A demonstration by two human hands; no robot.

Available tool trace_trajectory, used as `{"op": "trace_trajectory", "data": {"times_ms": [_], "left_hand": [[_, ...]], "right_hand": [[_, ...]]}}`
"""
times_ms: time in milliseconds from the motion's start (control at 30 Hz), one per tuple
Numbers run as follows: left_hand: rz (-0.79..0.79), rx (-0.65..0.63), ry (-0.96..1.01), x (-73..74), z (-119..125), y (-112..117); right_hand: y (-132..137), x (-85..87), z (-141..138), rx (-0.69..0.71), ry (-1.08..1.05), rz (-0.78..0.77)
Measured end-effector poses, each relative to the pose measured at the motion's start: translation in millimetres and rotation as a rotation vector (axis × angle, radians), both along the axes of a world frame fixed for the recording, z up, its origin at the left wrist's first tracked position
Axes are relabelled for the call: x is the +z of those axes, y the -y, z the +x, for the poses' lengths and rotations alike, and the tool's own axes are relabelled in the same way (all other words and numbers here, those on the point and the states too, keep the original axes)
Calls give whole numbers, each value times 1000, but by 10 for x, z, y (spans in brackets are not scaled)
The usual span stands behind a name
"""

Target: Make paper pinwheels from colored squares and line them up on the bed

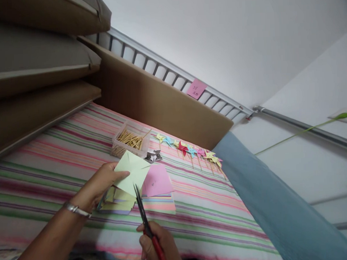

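Note:
My left hand (111, 178) pinches a pale green paper square (131, 171) by its left side, thumb on top. Slits show at some of the square's corners. In my right hand (159, 241) is a pair of scissors (142, 210) with red handles and dark blades. The blade tips are slightly parted and overlap the square's lower edge in this view; whether they touch it I cannot tell. Beneath the left hand lie cut yellow papers (116, 203). A pink paper (157, 180) rests on a stack of coloured sheets (162, 204) just right of the square.
A clear plastic box (117, 149) of wooden sticks (130, 140) stands behind the paper, beside small metallic pieces (154, 156). Several paper pinwheels (182, 148) on sticks lie along the brown board (160, 96). Striped cloth (208, 216) covers the surface. Brown padded slabs (38, 55) rise at left.

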State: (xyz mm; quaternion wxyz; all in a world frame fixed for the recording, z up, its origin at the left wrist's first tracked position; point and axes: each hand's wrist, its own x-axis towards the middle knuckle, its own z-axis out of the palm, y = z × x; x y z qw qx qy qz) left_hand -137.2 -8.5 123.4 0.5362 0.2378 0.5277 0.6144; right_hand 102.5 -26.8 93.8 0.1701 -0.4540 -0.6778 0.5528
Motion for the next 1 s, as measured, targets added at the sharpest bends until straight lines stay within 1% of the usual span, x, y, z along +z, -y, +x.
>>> {"op": "trace_trajectory", "data": {"times_ms": [67,233,400,600,867,1000], "left_hand": [[-6,-5,8,2,14,-6],[2,-28,21,14,45,-4],[-1,-27,17,20,59,6],[8,-26,20,15,56,-10],[-8,-19,52,91,88,31],[-11,-21,48,88,89,28]], "right_hand": [[-27,-30,-13,17,8,-7],[-120,-100,-51,30,-24,38],[-125,-45,-81,45,-19,35],[-54,39,-101,11,-37,53],[-57,2,-140,-15,-63,38],[-74,-20,-147,-18,-51,18]]}}
